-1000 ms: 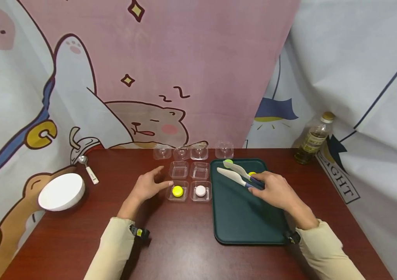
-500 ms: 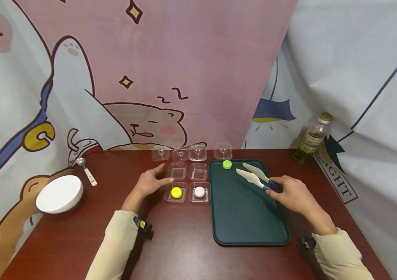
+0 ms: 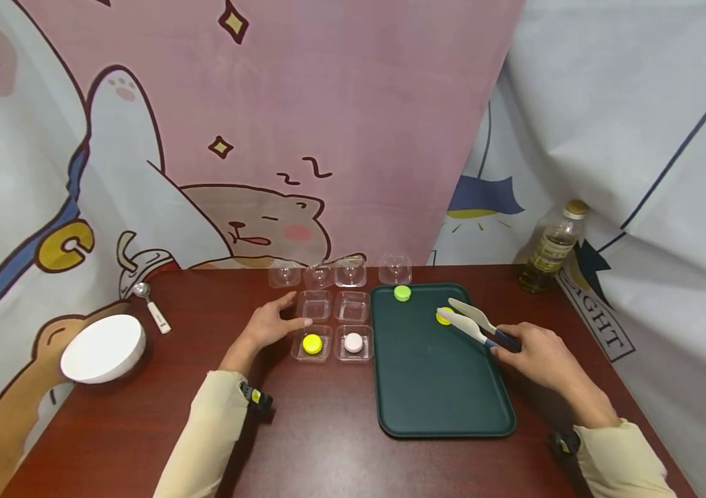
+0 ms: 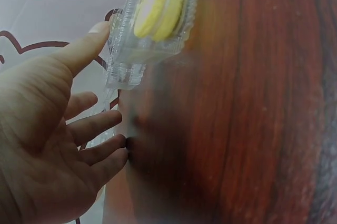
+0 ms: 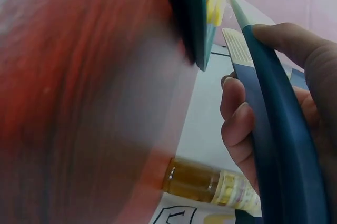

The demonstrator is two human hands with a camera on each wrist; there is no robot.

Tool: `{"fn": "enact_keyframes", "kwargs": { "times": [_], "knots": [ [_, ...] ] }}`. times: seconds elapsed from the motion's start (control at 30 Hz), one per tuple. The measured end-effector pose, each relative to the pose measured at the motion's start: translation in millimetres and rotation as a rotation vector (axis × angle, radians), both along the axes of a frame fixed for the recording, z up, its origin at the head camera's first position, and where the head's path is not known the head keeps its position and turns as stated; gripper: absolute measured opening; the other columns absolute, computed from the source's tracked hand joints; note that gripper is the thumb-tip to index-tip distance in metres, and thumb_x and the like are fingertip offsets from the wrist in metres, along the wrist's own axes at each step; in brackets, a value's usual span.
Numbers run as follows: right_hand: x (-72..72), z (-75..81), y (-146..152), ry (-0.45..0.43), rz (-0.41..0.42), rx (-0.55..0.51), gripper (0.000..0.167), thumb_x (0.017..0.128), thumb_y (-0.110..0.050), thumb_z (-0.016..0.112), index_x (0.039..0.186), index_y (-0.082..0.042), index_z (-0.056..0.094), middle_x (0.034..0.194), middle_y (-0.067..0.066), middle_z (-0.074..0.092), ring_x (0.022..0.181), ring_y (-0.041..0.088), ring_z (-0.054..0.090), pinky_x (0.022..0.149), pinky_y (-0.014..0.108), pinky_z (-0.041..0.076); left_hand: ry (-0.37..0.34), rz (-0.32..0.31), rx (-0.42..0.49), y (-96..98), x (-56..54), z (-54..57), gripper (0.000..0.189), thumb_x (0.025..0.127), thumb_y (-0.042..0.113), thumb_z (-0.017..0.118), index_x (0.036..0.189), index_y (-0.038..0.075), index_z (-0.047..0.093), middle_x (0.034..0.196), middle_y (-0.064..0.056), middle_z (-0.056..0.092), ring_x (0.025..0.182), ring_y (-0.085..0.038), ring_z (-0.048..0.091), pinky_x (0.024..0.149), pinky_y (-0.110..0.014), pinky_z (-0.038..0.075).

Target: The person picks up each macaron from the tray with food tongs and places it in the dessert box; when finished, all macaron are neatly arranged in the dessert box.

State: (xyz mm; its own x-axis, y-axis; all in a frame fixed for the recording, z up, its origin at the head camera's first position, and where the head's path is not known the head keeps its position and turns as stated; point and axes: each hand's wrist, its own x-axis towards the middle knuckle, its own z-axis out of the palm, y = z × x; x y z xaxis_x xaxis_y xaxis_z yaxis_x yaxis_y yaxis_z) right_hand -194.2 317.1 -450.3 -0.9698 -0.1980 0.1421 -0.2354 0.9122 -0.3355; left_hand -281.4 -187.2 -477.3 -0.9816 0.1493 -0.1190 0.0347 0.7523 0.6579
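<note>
My right grip held tongs by handles, tips spread, seemingly to straddle yellow cookie on tray. Left grip was released, fingers loose, thumb beside clear box, perhaps to steady it.

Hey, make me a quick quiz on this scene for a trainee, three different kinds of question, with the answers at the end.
1. True or false: the right hand holds the tongs.

2. Which colour is the macaron nearest the far edge of the tray?
A) yellow
B) green
C) white

3. How many of the four open boxes, set two by two left of the tray, hold a macaron?

Key:
1. True.
2. B.
3. Two: the near pair, one with a yellow macaron, the other with a pale macaron.
</note>
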Motion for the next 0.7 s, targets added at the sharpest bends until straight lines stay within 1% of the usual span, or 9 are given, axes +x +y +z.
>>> {"fn": "enact_keyframes", "kwargs": {
  "times": [0.13,0.37,0.6,0.7],
  "knots": [
    [2.7,-2.2,1.4,-0.003,-0.003,-0.007,0.048,0.087,-0.028,0.078,0.123,0.002,0.070,0.102,0.015,0.072,0.078,0.018,0.059,0.065,0.037,0.049,0.000,0.000,-0.012,0.8,-1.2,0.1,0.093,0.086,0.055,0.075,0.160,0.015,0.033,0.157,-0.019,0.044,0.145,-0.043,0.041,0.116,-0.059,0.037],
    [4.2,-5.6,1.9,-0.033,-0.013,-0.010,0.047,0.087,-0.028,0.079,0.123,0.000,0.070,0.099,0.012,0.071,0.078,0.017,0.059,0.064,0.037,0.049,0.002,0.001,-0.009,3.0,-1.5,-0.5,0.092,0.087,0.052,0.075,0.159,0.013,0.034,0.157,-0.018,0.045,0.144,-0.042,0.042,0.116,-0.059,0.038],
    [3.5,-7.0,1.2,-0.017,0.000,0.005,0.047,0.086,-0.028,0.079,0.122,0.000,0.071,0.103,0.015,0.072,0.084,0.022,0.064,0.069,0.045,0.054,-0.004,-0.004,-0.017,4.5,-1.7,0.3,0.091,0.089,0.051,0.074,0.159,0.011,0.033,0.158,-0.019,0.044,0.144,-0.044,0.042,0.115,-0.060,0.038],
    [3.1,-7.4,0.6,-0.028,-0.003,0.007,0.046,0.086,-0.028,0.079,0.123,-0.001,0.071,0.102,0.014,0.072,0.082,0.021,0.063,0.067,0.043,0.053,-0.006,-0.008,-0.024,4.5,-1.9,0.3,0.092,0.088,0.052,0.074,0.159,0.010,0.033,0.158,-0.019,0.044,0.144,-0.043,0.042,0.116,-0.060,0.037]
  ]
}}
